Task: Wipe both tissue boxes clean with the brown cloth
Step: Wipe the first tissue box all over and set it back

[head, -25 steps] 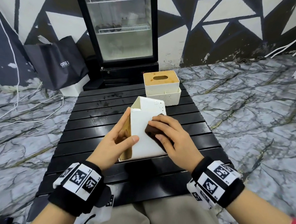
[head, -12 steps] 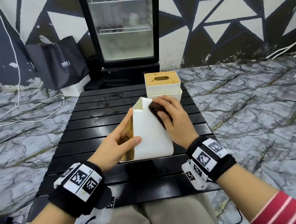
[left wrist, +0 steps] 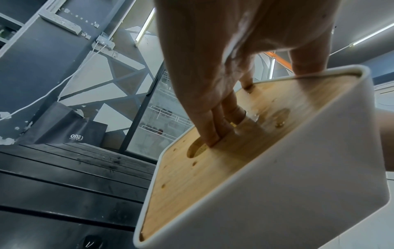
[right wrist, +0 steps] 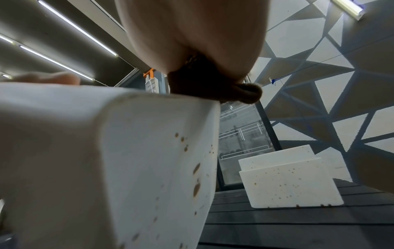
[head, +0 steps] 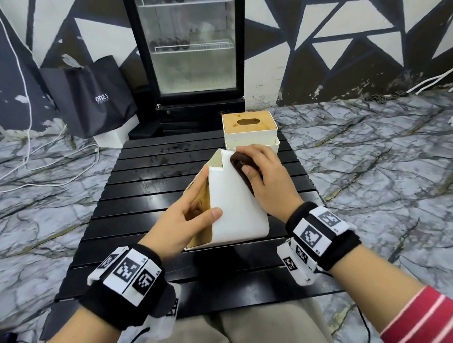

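The near white tissue box (head: 238, 212) lies tipped on its side on the black slatted table (head: 143, 202), its wooden lid (left wrist: 213, 168) facing left. My left hand (head: 188, 215) holds it, with fingers (left wrist: 215, 128) in the lid slot and the thumb on the white top face. My right hand (head: 268, 179) grips the brown cloth (head: 239, 161) and presses it on the far end of that face. In the right wrist view the brown cloth (right wrist: 213, 87) sits at the box's edge, and the side of the near box (right wrist: 149, 168) has brown spots. The second tissue box (head: 249, 124) stands upright behind, also spotted (right wrist: 287, 182).
A glass-door fridge (head: 192, 47) stands just behind the table. A black bag (head: 93, 99) leans on the wall at left, and white cables (head: 49, 165) trail over the marble floor. Dark smudges mark the table's far slats (head: 172, 150).
My right hand has slid the cloth along the box's top face, from the near end to the far end. The left hand and the box have stayed put.
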`<action>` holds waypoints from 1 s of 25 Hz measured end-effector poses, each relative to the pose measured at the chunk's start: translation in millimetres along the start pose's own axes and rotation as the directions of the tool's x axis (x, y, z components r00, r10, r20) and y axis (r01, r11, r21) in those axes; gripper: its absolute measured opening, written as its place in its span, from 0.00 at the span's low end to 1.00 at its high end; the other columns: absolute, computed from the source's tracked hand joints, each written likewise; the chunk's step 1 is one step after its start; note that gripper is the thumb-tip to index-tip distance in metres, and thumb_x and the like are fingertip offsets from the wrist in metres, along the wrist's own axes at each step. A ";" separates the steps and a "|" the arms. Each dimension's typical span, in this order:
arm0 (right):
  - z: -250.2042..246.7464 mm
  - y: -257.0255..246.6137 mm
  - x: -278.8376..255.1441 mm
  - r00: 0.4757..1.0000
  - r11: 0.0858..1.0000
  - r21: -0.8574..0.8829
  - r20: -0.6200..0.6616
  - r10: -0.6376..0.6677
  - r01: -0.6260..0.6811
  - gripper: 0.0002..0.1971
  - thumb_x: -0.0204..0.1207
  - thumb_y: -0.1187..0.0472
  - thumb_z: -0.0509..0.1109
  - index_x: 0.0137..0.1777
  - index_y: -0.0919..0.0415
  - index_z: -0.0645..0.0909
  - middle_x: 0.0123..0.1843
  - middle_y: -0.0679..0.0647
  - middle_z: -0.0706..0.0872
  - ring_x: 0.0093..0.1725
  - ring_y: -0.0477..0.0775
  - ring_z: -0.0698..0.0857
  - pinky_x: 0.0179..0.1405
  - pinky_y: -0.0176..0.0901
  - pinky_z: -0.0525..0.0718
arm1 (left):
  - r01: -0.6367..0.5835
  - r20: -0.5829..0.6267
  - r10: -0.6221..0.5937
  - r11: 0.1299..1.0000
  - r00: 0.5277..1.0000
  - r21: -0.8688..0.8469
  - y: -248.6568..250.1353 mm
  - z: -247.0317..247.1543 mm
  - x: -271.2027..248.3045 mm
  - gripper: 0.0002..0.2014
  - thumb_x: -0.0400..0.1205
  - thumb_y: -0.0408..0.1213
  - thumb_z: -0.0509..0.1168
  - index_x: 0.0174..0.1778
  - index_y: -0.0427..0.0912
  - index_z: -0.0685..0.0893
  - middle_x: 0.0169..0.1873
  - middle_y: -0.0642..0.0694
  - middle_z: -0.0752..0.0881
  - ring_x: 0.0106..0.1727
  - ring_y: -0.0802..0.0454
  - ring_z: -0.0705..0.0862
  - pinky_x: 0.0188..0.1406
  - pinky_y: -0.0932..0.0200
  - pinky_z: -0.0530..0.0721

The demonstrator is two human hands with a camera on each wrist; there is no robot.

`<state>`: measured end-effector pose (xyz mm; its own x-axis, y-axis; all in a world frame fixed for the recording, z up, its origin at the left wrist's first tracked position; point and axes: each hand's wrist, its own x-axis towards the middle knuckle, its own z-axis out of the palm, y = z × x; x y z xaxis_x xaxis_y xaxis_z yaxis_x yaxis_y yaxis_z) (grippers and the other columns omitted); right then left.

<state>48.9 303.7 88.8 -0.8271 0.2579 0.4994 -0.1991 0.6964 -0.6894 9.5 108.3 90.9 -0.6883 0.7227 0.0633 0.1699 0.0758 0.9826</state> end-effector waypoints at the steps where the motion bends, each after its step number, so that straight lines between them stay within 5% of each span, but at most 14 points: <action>1: 1.0 -0.2 -4.4 1.000 1.000 -0.015 -0.023 -0.012 0.012 0.18 0.78 0.63 0.59 0.68 0.60 0.74 0.65 0.56 0.75 0.67 0.55 0.71 0.68 0.37 0.64 | -0.003 0.008 0.003 1.000 1.000 -0.008 0.6 0.3 -1.0 0.33 0.76 0.35 0.65 0.67 0.75 0.61 0.44 0.58 0.90 0.48 0.65 0.85 0.47 0.75 0.79; 5: -1.0 -1.8 -5.3 0.999 0.999 -0.036 -0.035 -0.031 0.029 0.18 0.78 0.62 0.58 0.68 0.60 0.74 0.65 0.57 0.76 0.66 0.56 0.72 0.69 0.41 0.67 | -0.006 0.024 0.006 1.000 1.000 -0.015 2.1 1.3 -2.6 0.35 0.70 0.39 0.67 0.68 0.74 0.61 0.43 0.57 0.90 0.48 0.63 0.84 0.49 0.73 0.79; 9: -3.5 -8.3 10.4 1.000 0.999 -0.036 0.027 -0.009 0.010 0.17 0.80 0.67 0.59 0.69 0.61 0.73 0.66 0.58 0.75 0.67 0.57 0.72 0.70 0.45 0.68 | -0.010 0.024 0.010 1.000 1.000 0.006 -0.2 1.4 -2.6 0.35 0.75 0.40 0.71 0.68 0.75 0.60 0.39 0.59 0.89 0.46 0.65 0.84 0.49 0.75 0.78; 16: 10.9 -10.5 -5.2 0.999 0.998 -0.056 0.031 -0.024 0.026 0.20 0.78 0.63 0.56 0.71 0.60 0.70 0.68 0.58 0.72 0.68 0.57 0.68 0.68 0.35 0.59 | 0.005 -0.008 -0.005 1.000 1.000 0.028 2.3 2.0 0.5 0.32 0.78 0.34 0.64 0.66 0.74 0.60 0.38 0.60 0.89 0.44 0.67 0.84 0.45 0.77 0.77; 25: 22.9 -27.7 -40.4 0.996 0.997 0.006 0.041 -0.075 0.075 0.21 0.79 0.58 0.55 0.71 0.60 0.71 0.68 0.56 0.72 0.68 0.50 0.66 0.70 0.34 0.62 | 0.019 -0.018 -0.019 1.000 1.000 0.025 4.3 0.8 3.8 0.34 0.78 0.34 0.62 0.71 0.69 0.53 0.34 0.66 0.88 0.41 0.73 0.83 0.44 0.80 0.75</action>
<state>75.8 258.6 75.6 -0.8309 0.1773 0.5274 -0.2636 0.7094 -0.6537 8.2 111.9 95.3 -0.7038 0.7088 0.0482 0.1745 0.1068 0.9788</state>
